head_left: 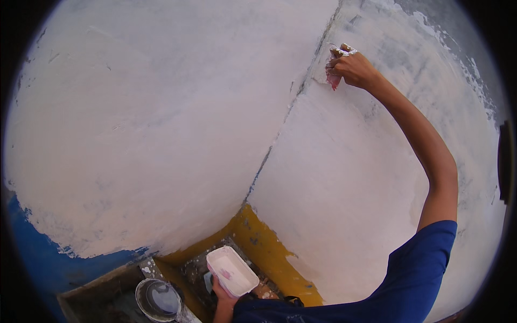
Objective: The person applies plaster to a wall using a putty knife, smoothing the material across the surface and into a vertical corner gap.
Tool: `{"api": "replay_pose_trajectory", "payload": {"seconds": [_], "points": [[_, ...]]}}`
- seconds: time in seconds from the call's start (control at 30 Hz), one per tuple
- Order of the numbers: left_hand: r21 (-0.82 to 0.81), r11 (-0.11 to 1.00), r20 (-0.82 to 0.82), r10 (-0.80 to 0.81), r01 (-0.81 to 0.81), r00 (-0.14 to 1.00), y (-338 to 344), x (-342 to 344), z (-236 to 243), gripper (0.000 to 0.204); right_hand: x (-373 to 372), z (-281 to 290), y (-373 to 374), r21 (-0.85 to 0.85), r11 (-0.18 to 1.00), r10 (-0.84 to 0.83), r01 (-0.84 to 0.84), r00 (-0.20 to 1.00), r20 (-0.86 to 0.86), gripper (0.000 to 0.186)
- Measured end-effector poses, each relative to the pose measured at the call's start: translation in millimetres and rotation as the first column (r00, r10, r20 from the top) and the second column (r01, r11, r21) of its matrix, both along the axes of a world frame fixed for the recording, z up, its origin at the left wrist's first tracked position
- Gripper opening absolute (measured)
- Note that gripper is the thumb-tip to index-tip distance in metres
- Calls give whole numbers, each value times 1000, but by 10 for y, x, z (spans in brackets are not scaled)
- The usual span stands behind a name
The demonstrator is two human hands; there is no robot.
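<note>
High on the whitened wall, my right hand (351,69), smeared with white paste, grips a putty knife (332,79) with a reddish part. Its pale blade is against the wall just right of the dark corner seam (291,107). Low in the view, my left hand (219,288) is closed on the side of a white rectangular tray (237,265), which has white paste and a pink smudge in it.
Below are a bucket of greyish liquid (158,299), a dark basin-like recess (91,300) and a paint-spattered ledge (149,267). Yellow paint (251,229) runs along the lower corner, blue paint (35,269) at lower left. Bare grey wall (474,43) shows at upper right.
</note>
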State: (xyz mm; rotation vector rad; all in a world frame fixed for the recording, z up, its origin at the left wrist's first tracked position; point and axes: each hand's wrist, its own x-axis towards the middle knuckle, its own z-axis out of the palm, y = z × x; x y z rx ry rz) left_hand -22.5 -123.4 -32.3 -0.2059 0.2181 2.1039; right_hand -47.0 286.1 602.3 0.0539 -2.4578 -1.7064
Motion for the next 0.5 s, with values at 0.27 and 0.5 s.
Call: {"api": "replay_pose_trajectory", "payload": {"seconds": [0.27, 0.5], "points": [[-46, 998, 12, 40, -40, 999, -10, -33, 148, 67, -42, 263, -348, -64, 958, -281, 281, 960, 1, 28], [-44, 999, 9, 9, -9, 1000, 20, -58, -59, 67, 183, -6, -192, -35, 984, -178, 177, 984, -27, 34]]}}
